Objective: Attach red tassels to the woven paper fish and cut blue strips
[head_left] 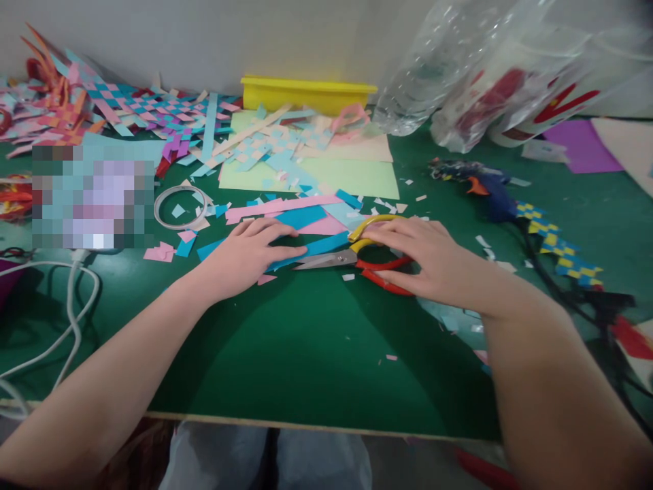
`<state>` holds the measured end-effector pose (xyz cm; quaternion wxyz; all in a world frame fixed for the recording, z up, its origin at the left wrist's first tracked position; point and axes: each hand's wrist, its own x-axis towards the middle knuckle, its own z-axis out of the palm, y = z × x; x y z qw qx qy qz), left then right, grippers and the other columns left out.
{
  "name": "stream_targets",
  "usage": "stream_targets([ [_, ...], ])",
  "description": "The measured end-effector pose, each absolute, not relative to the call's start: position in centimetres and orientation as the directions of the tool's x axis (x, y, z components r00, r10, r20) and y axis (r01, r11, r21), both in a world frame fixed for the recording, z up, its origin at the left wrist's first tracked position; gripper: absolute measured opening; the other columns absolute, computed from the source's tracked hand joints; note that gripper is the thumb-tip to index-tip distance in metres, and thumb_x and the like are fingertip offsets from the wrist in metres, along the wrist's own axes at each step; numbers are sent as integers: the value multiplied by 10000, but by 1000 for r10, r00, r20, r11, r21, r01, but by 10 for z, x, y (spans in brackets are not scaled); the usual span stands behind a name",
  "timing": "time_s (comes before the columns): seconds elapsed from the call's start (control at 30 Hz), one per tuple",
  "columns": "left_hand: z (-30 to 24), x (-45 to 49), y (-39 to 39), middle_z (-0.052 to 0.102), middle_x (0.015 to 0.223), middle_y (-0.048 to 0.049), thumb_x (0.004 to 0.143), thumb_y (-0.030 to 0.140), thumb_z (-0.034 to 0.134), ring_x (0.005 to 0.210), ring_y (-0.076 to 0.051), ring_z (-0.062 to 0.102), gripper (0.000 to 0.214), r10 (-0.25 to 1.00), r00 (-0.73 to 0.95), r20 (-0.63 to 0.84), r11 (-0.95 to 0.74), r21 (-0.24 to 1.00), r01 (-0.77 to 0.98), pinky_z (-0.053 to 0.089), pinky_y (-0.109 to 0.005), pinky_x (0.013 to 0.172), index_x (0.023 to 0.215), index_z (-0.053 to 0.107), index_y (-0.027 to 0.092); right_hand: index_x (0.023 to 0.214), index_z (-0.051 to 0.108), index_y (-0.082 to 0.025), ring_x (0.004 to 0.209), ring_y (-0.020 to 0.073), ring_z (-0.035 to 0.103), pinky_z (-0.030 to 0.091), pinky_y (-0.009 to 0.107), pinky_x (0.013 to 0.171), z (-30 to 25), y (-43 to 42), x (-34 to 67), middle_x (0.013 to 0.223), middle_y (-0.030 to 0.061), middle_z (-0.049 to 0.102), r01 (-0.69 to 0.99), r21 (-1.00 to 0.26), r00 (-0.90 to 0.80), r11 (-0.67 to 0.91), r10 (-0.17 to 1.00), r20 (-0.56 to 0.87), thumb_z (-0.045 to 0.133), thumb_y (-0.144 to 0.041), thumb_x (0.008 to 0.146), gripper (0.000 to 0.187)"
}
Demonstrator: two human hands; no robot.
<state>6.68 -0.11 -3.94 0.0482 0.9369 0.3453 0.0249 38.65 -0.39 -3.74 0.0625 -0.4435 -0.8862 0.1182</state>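
My left hand (249,253) lies flat on the green table (286,354), fingers stretched over blue paper strips (306,219) and pink paper strips (265,207). My right hand (428,258) rests on the handles of two pairs of scissors, a yellow-handled pair (368,230) and a red-handled pair (388,271), its fingers laid over them and slightly curled. The scissor blades (326,260) point left toward my left hand.
Woven paper mats (143,109) are piled at the back left, with a yellow tray (306,92) behind pale green sheets (352,178). A tape roll (178,207), white cables (71,320), a blue glue gun (490,190) and clear plastic bags (500,68) surround the work area.
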Motion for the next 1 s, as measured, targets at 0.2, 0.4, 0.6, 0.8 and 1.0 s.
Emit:
stream_targets([
  [0.2,-42,67,-1,380,1464,-52,848,107,602,1373,-291,272,601,651,759,20,-756,112,645,285,-490,1083,1379,436,335,1287,496,-334,1212,348,492,371,557,968,-35,-4,380,1279,84,550,771,-273,-597,576,803,9,511,-518,852,473],
  [0.4,-41,67,-1,382,1462,-46,831,69,601,1369,-289,275,634,655,755,11,-751,118,650,293,-489,1078,1380,434,338,1274,520,-331,1215,344,494,371,556,975,-31,-4,374,1279,65,559,775,-290,-592,562,806,-21,505,-517,852,461],
  [0.6,-40,67,-1,376,1471,-45,830,69,601,1376,-292,267,632,660,752,-1,-746,125,655,281,-492,1088,1380,439,335,1259,530,-325,1226,342,486,374,548,970,-31,-5,372,1280,62,564,770,-281,-601,573,799,-16,528,-482,846,441],
  [0.8,-43,66,0,389,1463,-30,884,64,499,1374,-274,270,570,661,750,30,-747,121,654,289,-484,1085,1372,446,353,1251,516,-314,1209,322,494,420,501,915,-30,-6,366,1246,74,573,761,-270,-616,590,787,-15,511,-499,868,425],
  [1.0,-43,66,0,384,1464,-37,851,82,577,1374,-288,265,595,655,755,29,-752,119,648,287,-491,1085,1369,449,345,1256,517,-314,1250,329,460,401,514,948,-29,-7,365,1261,81,555,755,-279,-627,594,778,-38,533,-451,863,417],
])
